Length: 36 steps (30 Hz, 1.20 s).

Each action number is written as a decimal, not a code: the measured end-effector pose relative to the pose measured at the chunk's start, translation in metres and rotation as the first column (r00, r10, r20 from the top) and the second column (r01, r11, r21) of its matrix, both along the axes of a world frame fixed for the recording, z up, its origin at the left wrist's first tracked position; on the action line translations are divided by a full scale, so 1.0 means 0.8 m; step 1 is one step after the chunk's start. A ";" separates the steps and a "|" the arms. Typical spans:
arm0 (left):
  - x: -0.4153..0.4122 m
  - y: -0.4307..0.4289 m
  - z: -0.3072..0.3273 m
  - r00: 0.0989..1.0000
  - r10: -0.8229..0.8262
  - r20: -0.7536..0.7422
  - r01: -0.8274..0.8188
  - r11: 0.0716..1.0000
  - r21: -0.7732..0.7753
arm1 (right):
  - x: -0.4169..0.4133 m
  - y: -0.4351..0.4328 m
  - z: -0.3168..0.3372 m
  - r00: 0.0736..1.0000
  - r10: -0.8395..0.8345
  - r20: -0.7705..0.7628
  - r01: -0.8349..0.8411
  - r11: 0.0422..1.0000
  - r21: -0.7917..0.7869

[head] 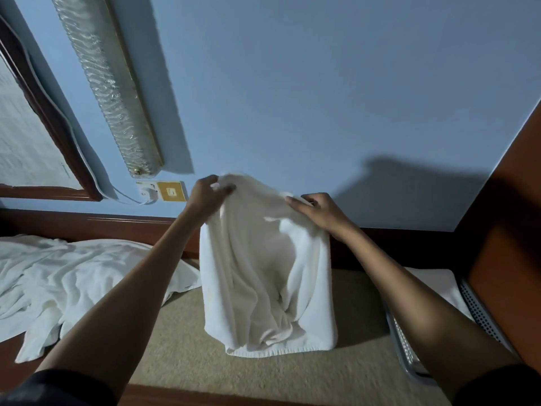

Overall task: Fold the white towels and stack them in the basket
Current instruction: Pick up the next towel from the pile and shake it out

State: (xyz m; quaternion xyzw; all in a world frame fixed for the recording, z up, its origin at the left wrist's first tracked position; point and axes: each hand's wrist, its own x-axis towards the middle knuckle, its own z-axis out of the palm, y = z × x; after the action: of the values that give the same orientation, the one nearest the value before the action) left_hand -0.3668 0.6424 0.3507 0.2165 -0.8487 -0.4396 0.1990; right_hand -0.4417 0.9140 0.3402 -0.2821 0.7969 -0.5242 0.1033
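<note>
I hold a white towel [263, 276] up in front of me, and it hangs down with its lower hem resting on the beige surface [187, 347]. My left hand [206, 197] pinches its top left corner. My right hand [317, 212] grips the top right edge. A grey perforated basket [480, 315] stands at the right, partly hidden by my right forearm, with white towel material [433, 281] visible inside it. More crumpled white towels [58, 282] lie in a heap at the left.
A blue wall rises straight ahead with a long glass light fixture [108, 83], a wall socket and switch [164, 191] and a white cable. A dark wooden ledge [102, 227] runs along the wall. An orange-brown panel [509, 259] stands at the right behind the basket.
</note>
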 end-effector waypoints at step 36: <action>-0.010 0.033 0.050 0.670 -0.630 0.393 0.685 0.729 0.002 | -0.010 -0.069 0.063 0.977 0.162 -0.139 -0.151 0.985 0.083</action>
State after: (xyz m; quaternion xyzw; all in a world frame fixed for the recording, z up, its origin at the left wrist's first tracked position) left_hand -0.3746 0.6687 0.3906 -0.0416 -0.9203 -0.3699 -0.1200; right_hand -0.4499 0.8588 0.3903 -0.3776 0.7959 -0.4634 0.0960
